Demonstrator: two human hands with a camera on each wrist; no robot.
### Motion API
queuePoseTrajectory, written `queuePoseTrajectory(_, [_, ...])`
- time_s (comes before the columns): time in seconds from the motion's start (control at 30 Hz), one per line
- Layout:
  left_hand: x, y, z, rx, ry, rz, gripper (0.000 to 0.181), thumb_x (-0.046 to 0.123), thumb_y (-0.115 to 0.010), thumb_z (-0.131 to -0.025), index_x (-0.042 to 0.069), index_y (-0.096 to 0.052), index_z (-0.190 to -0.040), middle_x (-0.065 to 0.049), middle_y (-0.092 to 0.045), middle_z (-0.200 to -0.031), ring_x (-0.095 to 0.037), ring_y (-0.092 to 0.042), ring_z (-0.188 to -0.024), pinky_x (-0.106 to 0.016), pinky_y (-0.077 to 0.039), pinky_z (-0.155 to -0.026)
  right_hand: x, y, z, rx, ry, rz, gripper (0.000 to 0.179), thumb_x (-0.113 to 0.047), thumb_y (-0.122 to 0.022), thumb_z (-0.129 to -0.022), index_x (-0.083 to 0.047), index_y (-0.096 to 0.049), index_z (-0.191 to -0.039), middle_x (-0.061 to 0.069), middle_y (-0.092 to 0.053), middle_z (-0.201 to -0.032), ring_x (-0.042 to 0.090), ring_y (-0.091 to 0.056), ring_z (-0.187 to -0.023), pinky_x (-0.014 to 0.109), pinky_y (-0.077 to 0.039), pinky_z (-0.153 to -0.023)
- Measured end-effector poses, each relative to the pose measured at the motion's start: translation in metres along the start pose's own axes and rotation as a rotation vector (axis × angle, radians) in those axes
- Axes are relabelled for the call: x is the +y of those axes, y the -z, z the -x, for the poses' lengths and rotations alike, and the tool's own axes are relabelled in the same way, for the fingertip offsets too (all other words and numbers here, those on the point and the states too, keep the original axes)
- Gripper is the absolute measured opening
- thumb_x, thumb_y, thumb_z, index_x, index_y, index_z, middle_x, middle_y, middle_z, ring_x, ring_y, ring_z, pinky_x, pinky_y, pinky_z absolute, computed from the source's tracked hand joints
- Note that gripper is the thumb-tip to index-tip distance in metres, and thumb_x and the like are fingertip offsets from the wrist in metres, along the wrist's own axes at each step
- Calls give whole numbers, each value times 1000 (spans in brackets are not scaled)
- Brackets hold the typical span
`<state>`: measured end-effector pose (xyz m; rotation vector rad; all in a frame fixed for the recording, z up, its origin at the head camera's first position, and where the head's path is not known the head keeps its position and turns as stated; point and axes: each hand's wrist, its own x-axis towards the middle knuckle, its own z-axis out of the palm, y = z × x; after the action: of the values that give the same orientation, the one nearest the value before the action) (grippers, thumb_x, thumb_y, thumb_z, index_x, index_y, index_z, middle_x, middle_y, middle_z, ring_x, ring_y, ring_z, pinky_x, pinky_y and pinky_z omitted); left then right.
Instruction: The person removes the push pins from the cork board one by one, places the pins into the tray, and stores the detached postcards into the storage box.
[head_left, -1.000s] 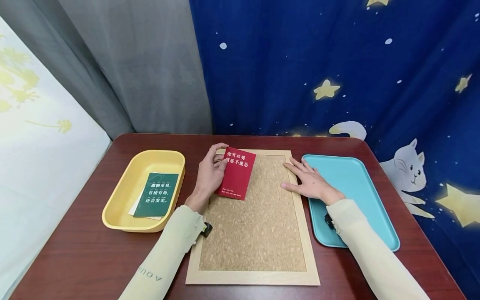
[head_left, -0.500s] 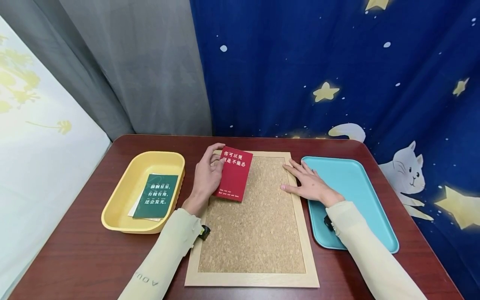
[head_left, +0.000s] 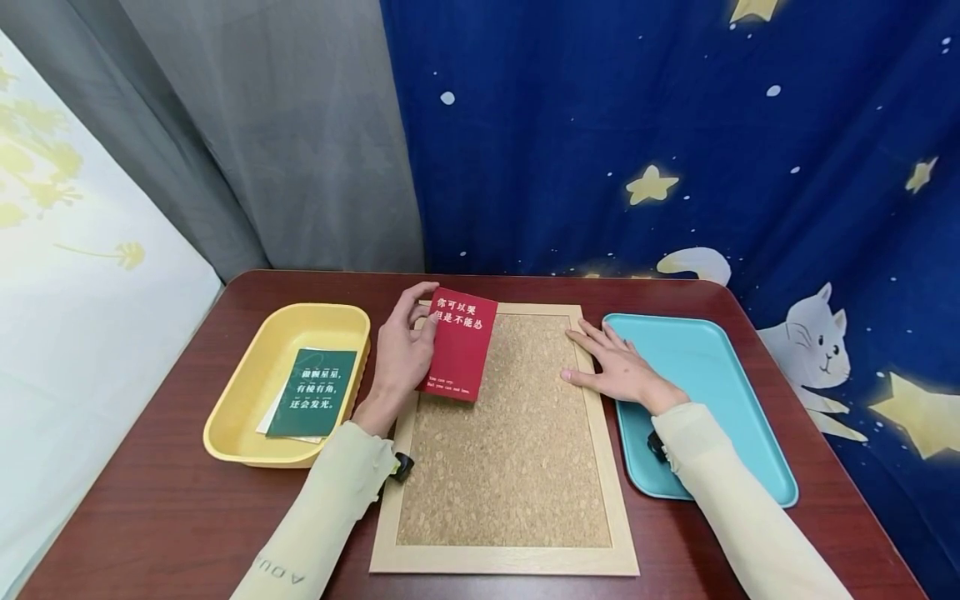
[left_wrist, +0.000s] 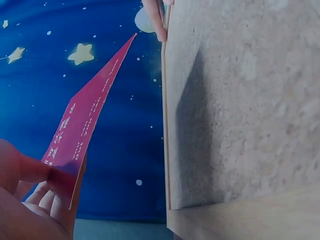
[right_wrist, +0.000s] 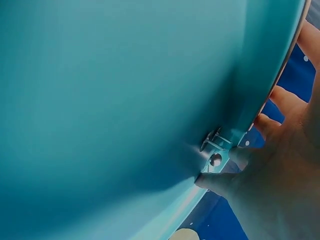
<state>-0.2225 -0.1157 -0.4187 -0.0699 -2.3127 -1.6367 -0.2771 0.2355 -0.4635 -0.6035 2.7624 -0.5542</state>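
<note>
My left hand (head_left: pixel 405 354) pinches a red card (head_left: pixel 463 354) by its left edge, thumb on the printed face and fingers behind. The card hangs tilted over the upper left of a wood-framed corkboard (head_left: pixel 510 467); in the left wrist view its shadow falls on the cork, apart from the card. With fingers spread, my right hand (head_left: pixel 618 371) rests across the corkboard's right frame and the near edge of a blue tray (head_left: pixel 705 350). In the right wrist view, small shiny metal thumbtacks (right_wrist: pixel 215 160) lie in the tray beside the fingertips.
At the left, a yellow basket (head_left: pixel 247 425) holds a green card (head_left: pixel 313 392) lying over paler ones. Everything stands on a dark red-brown table (head_left: pixel 165 500). Behind its back edge hang a grey curtain (head_left: pixel 300 150) and a blue starry one (head_left: pixel 540 150).
The left hand has drifted left with the red card, uncovering more cork near the top of the board. My right hand stays where it was.
</note>
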Motion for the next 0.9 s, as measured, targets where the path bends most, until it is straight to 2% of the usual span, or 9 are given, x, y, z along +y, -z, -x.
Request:
queuePoseTrajectory(0.57, [9,16,8,56,-9,0,47,11,-60,-104,27,-52,-148,-13,-72,-109,-32,-79,-80,-32,-65,-68,-1,0,0,-3,-3,-7,87,-69,-57,-97,-28,-24,-167,6,-7,-178,46,3,-163,77,-2,-123])
queuePoseTrajectory(0.9, [8,30,9,61,16,-50,48,16,-61,-105,28,-50,-150,-13,-72,-115,-31,-79,-83,-28,-64,-71,0,-1,1,1,-1,-8,86,-66,-57,-98,-28,-24,-167,6,-7,-178,46,3,-163,77,-2,-124])
